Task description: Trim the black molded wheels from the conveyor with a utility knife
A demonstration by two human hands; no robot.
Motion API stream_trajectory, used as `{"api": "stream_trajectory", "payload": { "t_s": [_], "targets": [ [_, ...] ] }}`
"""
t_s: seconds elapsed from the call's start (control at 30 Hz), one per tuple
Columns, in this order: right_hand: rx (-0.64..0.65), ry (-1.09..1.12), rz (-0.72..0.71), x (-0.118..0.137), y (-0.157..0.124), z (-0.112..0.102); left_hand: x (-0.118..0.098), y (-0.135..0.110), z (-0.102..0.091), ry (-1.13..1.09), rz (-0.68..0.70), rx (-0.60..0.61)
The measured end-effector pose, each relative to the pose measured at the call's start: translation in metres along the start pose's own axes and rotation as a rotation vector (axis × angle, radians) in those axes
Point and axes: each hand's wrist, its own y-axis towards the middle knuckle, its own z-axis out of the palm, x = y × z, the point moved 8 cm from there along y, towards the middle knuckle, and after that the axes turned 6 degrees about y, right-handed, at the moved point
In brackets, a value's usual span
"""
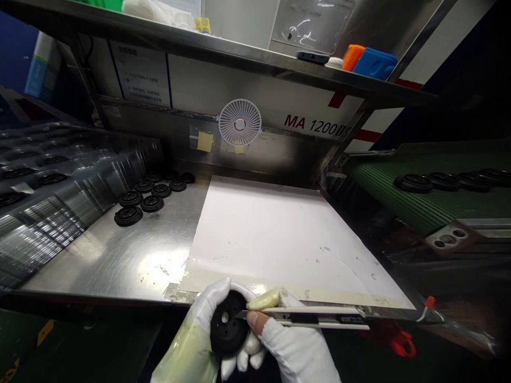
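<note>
A round black part with a central hole [229, 331] is gripped in my left hand [204, 314], which wears a white glove with a yellowish sleeve. My right hand [293, 340], gloved in white with a bare thumb tip and a yellowish cover on one finger, is closed on a white utility knife [339, 318]. The knife's blade points left and lies over the face of the black part, close to its hole. I cannot tell whether the blade touches it. Both hands are at the front edge of the bench.
White paper [271, 234] covers the metal bench [159, 250]. Several black ribbed discs [152, 204] lie on its left, beside stacked clear trays [75, 207]. A small fan [240, 123] stands at the back under a shelf [223, 50]. More discs ride a green conveyor [383, 186] at right.
</note>
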Motion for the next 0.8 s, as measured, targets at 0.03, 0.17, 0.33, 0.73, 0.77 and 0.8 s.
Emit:
{"api": "stream_trajectory", "payload": {
  "t_s": [0.03,0.17,0.33,0.73,0.77,0.8],
  "targets": [
    [0.018,0.023,0.019,-0.002,0.001,0.001,-0.001,0.000,0.000,0.007,0.004,-0.010],
    [0.035,0.096,0.051,-0.009,0.004,0.000,-0.002,-0.001,-0.003,0.025,-0.006,-0.029],
    [-0.033,0.042,0.012,-0.003,-0.003,-0.001,0.000,0.002,-0.002,0.006,-0.014,0.012],
    [0.032,0.090,0.091,-0.007,0.004,-0.002,-0.004,0.001,0.001,0.042,-0.001,0.020],
    [0.028,0.098,0.082,-0.006,0.005,-0.002,-0.004,0.001,0.001,0.033,0.004,0.018],
    [0.025,0.099,0.069,-0.004,0.004,0.000,-0.004,0.001,0.002,0.024,0.003,0.017]
  ]
}}
